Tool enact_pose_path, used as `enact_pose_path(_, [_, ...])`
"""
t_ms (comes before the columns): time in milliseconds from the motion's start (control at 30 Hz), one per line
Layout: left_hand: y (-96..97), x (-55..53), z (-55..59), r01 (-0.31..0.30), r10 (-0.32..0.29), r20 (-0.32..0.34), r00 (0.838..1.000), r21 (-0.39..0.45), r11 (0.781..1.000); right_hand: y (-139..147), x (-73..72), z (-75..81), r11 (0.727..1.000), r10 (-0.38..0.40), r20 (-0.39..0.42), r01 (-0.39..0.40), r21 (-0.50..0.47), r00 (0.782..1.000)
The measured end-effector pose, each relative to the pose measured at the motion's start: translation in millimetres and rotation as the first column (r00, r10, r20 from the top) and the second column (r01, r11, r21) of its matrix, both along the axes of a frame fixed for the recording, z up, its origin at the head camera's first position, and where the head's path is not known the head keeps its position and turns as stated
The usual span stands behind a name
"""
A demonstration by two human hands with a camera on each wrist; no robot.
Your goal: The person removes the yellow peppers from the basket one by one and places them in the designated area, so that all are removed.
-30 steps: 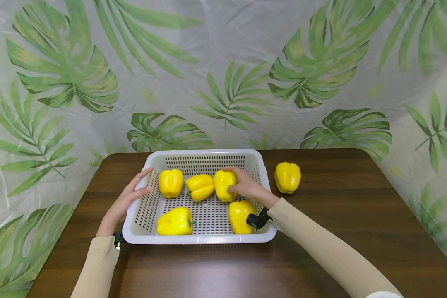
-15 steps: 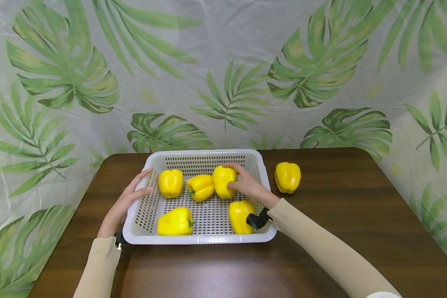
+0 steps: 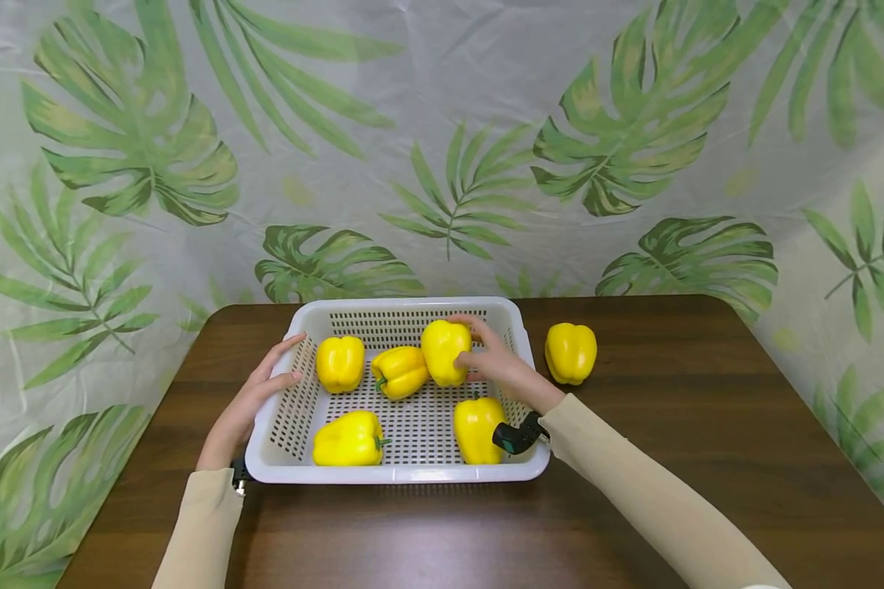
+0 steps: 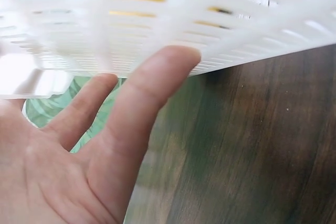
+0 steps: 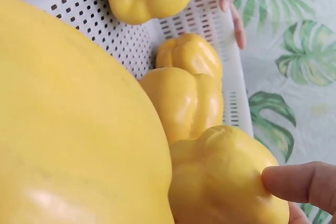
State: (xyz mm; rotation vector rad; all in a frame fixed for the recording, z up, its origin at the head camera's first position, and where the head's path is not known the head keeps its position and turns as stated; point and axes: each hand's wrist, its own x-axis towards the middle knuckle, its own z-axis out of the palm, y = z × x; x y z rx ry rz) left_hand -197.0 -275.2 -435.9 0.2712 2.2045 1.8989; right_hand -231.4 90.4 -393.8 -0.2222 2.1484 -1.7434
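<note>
And here a yellow bell pepper [image 3: 442, 350] is clasped between thumb and fingers of the right hand [image 3: 502, 363], left of its palm, inside the perforated basket [image 3: 339, 474].

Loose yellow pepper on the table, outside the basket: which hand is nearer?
Right. The right hand holds another pepper just across the basket's right wall from the loose pepper; the left hand is at the basket's far left side.

Basket [image 3: 398, 474] on the desk [image 3: 707, 384]. Within its rim: first pepper [image 3: 340, 364] at ten o'clock, second pepper [image 3: 399, 372] at twelve, third pepper [image 3: 444, 352] in the right hand [image 3: 499, 360] at two, fourth pepper [image 3: 477, 431] at four, fifth pepper [image 3: 348, 439] at eight. Outside, at three: sixth pepper [image 3: 570, 353].
</note>
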Motion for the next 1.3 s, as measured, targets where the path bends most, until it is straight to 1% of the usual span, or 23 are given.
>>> enact_pose_path(100, [-0.1,-0.3,-0.1,0.004,-0.004,0.002,1.000,-0.004,1.000,2.8,1.3,3.5,1.000,0.009,-0.002,-0.009,-0.013,1.000])
enact_pose_path(267, [-0.4,-1.0,0.5,0.007,-0.007,0.002,1.000,-0.014,1.000,8.5,4.4,14.1,0.999,0.033,-0.020,-0.034,-0.028,0.999])
enact_pose_path(433, [-0.4,-1.5,0.1,0.004,-0.004,-0.001,1.000,-0.024,1.000,15.3,7.5,20.8,0.999,0.030,-0.032,-0.031,-0.020,0.999])
enact_pose_path(700, [-0.5,-0.5,-1.0,-0.002,0.002,-0.003,1.000,-0.023,1.000,28.5,12.6,25.7,0.999,0.045,-0.086,-0.045,0.002,0.995])
enact_pose_path(800, [-0.1,-0.3,-1.0,-0.005,0.005,-0.004,1.000,-0.026,1.000,31.8,13.8,27.7,0.999,0.040,-0.107,-0.040,0.005,0.993])
enact_pose_path(1033, [0.7,1.2,0.0,-0.007,0.007,-0.007,1.000,-0.022,1.000,43.8,16.4,33.3,0.999,0.029,-0.166,-0.032,-0.013,0.986])
enact_pose_path(1200, [1.3,2.2,0.7,-0.009,0.009,-0.004,1.000,-0.022,1.000,56.2,18.6,39.0,0.998,0.045,-0.179,-0.053,-0.041,0.983])
enact_pose_path(1300, [1.6,3.0,1.2,-0.009,0.009,-0.001,1.000,-0.018,1.000,63.0,18.5,40.3,0.998,0.042,-0.193,-0.051,-0.039,0.980])
